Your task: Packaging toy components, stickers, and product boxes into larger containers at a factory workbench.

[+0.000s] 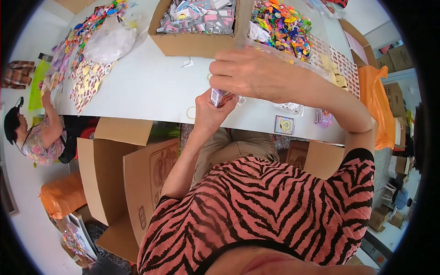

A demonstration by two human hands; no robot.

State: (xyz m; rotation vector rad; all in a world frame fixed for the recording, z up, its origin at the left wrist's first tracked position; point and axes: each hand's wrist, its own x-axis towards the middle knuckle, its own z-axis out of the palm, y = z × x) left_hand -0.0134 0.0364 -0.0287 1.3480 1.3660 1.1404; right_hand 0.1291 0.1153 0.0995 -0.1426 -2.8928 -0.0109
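Smooth-sided pack [216,97], matt cardboard box [195,46], thin glossy plastic bag [107,45], smooth tabletop [158,87]

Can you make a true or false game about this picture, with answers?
1. The left hand holds a small package. True.
2. An orange bag is by the white table's right end. True.
3. The box on the table is empty. False: it is full of packets.
4. The shirt is plain blue. False: it is pink with black stripes.
5. A square thing with a yellow picture lies on the table. True.
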